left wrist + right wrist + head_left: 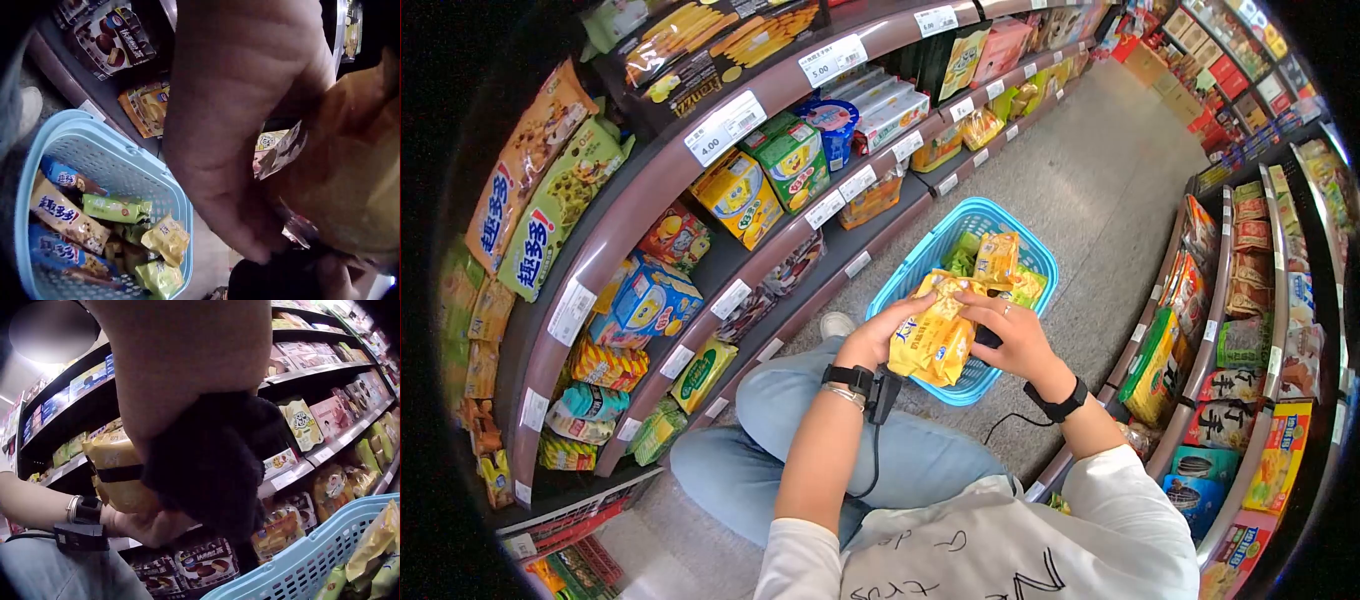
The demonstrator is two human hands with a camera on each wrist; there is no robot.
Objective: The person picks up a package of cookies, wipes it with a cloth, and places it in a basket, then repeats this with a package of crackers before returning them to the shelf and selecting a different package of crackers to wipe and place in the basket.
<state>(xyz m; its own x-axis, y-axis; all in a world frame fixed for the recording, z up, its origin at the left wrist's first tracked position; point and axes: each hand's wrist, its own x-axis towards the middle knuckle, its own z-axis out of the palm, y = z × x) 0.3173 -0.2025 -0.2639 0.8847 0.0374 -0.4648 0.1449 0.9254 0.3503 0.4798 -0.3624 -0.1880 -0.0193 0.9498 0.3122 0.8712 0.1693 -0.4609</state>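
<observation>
In the centre, our left hand [880, 332] and right hand [1016, 338] grip the yellow packet [938, 345] over the basket [925, 248], better with gentle pressure.

- The aisle floor [1125, 130] is opening beyond the basket [975, 203], toward the upper right.
- The left shelves [630, 205] and right shelves [1220, 275] are walling both sides.
- Bent legs [795, 390] are blocking the basket's lower left.
- Snack packs [115, 209] are crowding its inside.
</observation>
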